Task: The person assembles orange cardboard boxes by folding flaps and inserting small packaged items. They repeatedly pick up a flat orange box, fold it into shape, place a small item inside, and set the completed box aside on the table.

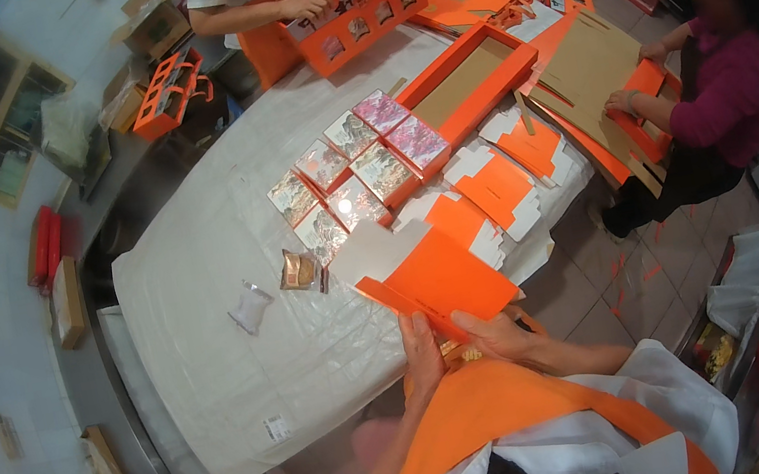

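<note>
Close to my body, both hands grip a partly folded orange carton (452, 275) by its near edge. My left hand (420, 350) is closed on the left end of that edge. My right hand (498, 333) pinches it farther right, thumb on top. A pale panel of the carton reaches over the table. Just beyond it stand several small square boxes (380, 173) with printed lids, in rows. A brown-gold packet (297, 269) and a small clear pouch with white contents (251, 307) lie left of the carton.
The table (192, 270) has a white plastic cover. Flat orange carton blanks (496, 188) lie at the right, near a long orange box (519, 60). Across the table, a person holds an orange carrier box (361, 17). At right, another person handles orange card (648, 103) over brown cardboard (589, 73).
</note>
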A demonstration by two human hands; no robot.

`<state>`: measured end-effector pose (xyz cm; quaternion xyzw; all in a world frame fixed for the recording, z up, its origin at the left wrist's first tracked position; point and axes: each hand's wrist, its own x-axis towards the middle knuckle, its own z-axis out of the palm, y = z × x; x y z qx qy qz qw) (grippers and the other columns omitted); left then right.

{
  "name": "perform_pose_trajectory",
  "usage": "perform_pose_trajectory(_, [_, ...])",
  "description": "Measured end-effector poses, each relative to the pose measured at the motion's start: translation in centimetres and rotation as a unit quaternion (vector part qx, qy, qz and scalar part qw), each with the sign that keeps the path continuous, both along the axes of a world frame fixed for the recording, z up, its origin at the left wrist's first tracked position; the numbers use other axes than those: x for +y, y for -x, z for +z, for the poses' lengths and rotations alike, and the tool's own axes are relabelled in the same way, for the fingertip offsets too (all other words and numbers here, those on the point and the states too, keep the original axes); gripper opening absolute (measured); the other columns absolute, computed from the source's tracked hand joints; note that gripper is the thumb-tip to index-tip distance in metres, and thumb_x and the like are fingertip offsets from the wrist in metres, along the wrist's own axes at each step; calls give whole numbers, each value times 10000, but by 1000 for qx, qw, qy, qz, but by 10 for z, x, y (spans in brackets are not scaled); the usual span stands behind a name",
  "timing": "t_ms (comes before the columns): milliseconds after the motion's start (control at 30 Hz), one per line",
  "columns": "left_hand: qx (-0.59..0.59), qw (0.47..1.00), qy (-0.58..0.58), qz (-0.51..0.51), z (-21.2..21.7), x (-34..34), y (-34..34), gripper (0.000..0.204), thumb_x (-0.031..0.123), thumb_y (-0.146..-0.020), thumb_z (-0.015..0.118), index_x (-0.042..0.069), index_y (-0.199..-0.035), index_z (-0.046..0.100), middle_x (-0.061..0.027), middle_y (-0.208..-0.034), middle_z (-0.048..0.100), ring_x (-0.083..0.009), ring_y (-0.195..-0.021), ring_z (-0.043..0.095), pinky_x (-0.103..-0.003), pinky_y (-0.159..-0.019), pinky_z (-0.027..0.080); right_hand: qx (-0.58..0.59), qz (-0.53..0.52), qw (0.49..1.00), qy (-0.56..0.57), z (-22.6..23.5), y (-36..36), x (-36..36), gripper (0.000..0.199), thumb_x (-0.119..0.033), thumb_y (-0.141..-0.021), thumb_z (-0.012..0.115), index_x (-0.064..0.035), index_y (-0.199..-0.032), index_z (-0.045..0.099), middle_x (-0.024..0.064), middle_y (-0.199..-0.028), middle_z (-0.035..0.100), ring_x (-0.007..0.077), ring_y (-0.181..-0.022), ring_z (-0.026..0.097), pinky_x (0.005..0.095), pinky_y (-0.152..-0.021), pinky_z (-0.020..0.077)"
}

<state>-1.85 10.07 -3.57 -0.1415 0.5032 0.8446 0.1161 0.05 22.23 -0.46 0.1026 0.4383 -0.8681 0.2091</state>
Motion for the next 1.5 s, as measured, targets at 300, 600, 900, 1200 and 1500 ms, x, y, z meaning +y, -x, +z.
perform_pose_trajectory(300, [49, 990, 129, 41, 16, -6, -12, 259, 202, -905, 528, -28, -1026, 528, -58, -964, 568, -105, -826, 518, -272, -706, 446, 55, 120, 982, -137, -1, 1, -3, 285, -193, -895, 546, -15, -1118, 536, 59, -1043, 580, 134, -927, 549, 273, -773, 468])
perform_pose_trajectory(600, [70, 983, 71, 156, 40, -29, 10, 324, 177, -897, 554, -3, -1144, 448, -72, -1057, 541, -139, -918, 542, -279, -762, 459, 98, 296, 930, -196, 42, 2, 17, 244, -145, -918, 473, 10, -1085, 562, 78, -1038, 612, 119, -913, 588, 234, -755, 490])
perform_pose_trajectory(900, [168, 964, 193, -71, 57, -8, -37, 693, 186, -855, 577, -19, -1360, 147, -154, -1209, 441, -213, -1099, 458, -332, -927, 382, 421, -80, 821, -377, 74, 38, 45, 256, -111, -888, 467, 6, -1109, 518, 115, -1086, 560, 227, -1056, 509, 332, -925, 386])
perform_pose_trajectory(1200, [196, 968, 113, -111, 63, -16, -20, 683, 154, -866, 522, 9, -1392, 111, -135, -1316, 332, -186, -1134, 400, -327, -970, 331, 440, -45, 832, -336, 60, 45, 37, 109, -96, -848, 544, -10, -890, 596, 86, -946, 614, 252, -1000, 546, 340, -868, 421])
perform_pose_trajectory(1500, [239, 929, 243, -143, 52, -27, 0, 368, 145, -873, 490, -9, -1207, 477, -102, -1196, 506, -170, -1108, 463, -292, -973, 325, 446, -20, 820, -357, 48, 37, 28, 48, -17, -809, 584, 2, -805, 627, 66, -823, 638, 232, -911, 586, 313, -768, 469])
